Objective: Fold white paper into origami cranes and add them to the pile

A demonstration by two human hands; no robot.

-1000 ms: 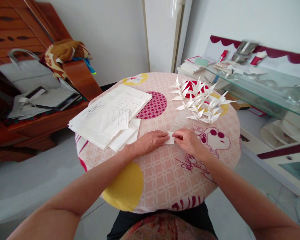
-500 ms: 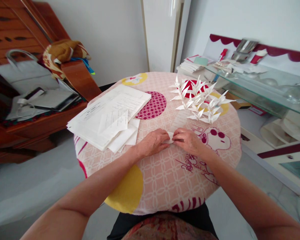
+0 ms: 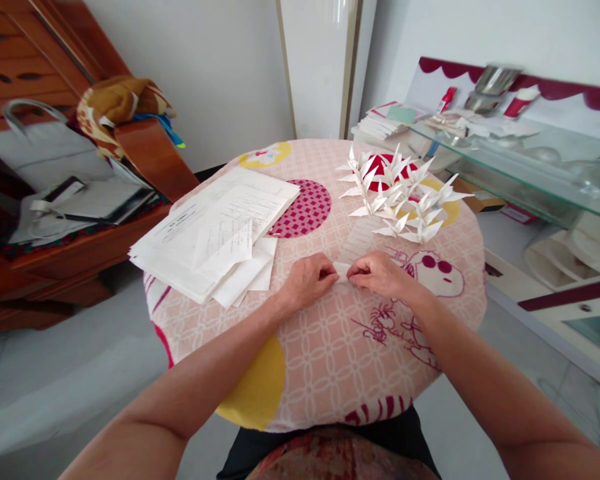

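Between my hands, low over the cloth, is a small folded white paper (image 3: 341, 272). My left hand (image 3: 312, 277) pinches its left side with the fingers curled in. At the other side, my right hand (image 3: 376, 272) has thumb and fingertips closed on the paper's right edge. Just beyond them a printed paper strip (image 3: 356, 241) lies flat on the cloth. Several white paper cranes (image 3: 405, 193) with pointed wings stand grouped at the far right of the table. Fingertips partly hide the folded paper.
The round table (image 3: 310, 360) wears a pink patterned cloth. To the left lie a stack of printed sheets (image 3: 205, 227) and smaller white paper pieces (image 3: 247, 277). A glass shelf (image 3: 520, 157) with clutter borders the right side. A wooden chair (image 3: 145, 157) stands left.
Both hands stay at the folded paper with small finger shifts; the right fingertips have drawn in along its edge. The view has tilted slightly. Cranes and sheets lie as before.
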